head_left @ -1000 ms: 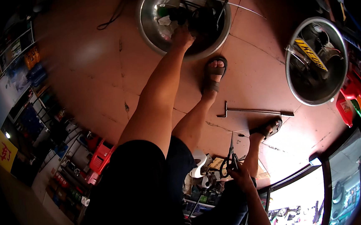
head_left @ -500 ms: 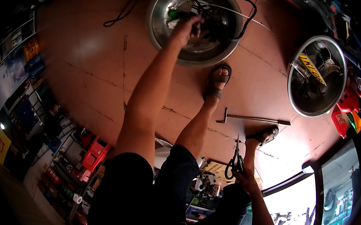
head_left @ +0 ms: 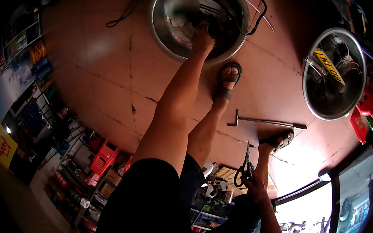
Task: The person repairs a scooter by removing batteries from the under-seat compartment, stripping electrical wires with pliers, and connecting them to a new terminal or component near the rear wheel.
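Note:
My left hand (head_left: pixel 203 40) reaches down into a wide metal basin (head_left: pixel 157 36) at the top of the view. Its fingers look curled among dark parts and cables, and what they grip is hidden. A blurred pale and green patch sits beside dark pieces in the basin. My right hand (head_left: pixel 255 188), low and right of centre, is closed round the dark handles of a pair of scissors (head_left: pixel 247 159). The blades point upward, nearly together, and touch nothing.
A second metal basin (head_left: pixel 306 82) on the right holds metal parts and a yellow plate (head_left: pixel 329 66). On the tiled floor lies a long T-handled metal rod (head_left: pixel 273 123) near my sandalled foot (head_left: pixel 279 141). Black cable (head_left: pixel 261 19) hangs over the first basin's rim. Stocked shelves line the left.
My left hand has moved lower and deeper into the basin, and its forearm has swung right. The view has shifted slightly. My right hand still holds the scissors.

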A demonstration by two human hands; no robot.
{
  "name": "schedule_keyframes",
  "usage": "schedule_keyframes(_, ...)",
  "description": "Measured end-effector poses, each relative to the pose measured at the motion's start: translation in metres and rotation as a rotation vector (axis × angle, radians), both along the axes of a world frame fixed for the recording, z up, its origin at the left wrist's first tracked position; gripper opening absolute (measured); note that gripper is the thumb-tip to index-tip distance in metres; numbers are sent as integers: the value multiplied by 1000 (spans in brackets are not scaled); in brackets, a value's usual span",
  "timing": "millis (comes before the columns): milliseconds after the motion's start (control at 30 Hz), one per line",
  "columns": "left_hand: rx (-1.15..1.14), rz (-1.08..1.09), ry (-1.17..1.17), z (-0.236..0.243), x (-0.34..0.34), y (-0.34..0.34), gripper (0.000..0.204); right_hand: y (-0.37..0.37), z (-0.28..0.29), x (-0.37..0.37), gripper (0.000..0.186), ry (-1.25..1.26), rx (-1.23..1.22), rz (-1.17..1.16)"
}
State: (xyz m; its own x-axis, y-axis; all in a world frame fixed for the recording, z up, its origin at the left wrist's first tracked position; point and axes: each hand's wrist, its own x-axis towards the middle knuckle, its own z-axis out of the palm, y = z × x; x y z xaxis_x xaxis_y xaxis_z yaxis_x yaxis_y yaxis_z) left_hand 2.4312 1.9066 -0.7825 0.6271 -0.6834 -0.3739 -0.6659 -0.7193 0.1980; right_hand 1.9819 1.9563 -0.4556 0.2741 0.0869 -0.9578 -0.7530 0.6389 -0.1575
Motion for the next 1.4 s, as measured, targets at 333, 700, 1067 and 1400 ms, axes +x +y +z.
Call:
schedule_keyframes(333, -288, 185, 78, 9, -27, 7, 24, -6, -6, -16, 22, -60, -40, 48)
schedule_keyframes(700, -711, 578, 814, 166, 2, 13, 40, -6, 13, -25, 18, -157, -177, -94)
schedule_keyframes(1067, -2, -265, 917, 329, -177, 59, 21, -92, 23, -14, 24, -133, -343, -438)
schedule_keyframes(1400, 137, -289, 1377, 397, -311, 67, 18, -16, 44, -105, 26, -161, -391, -449)
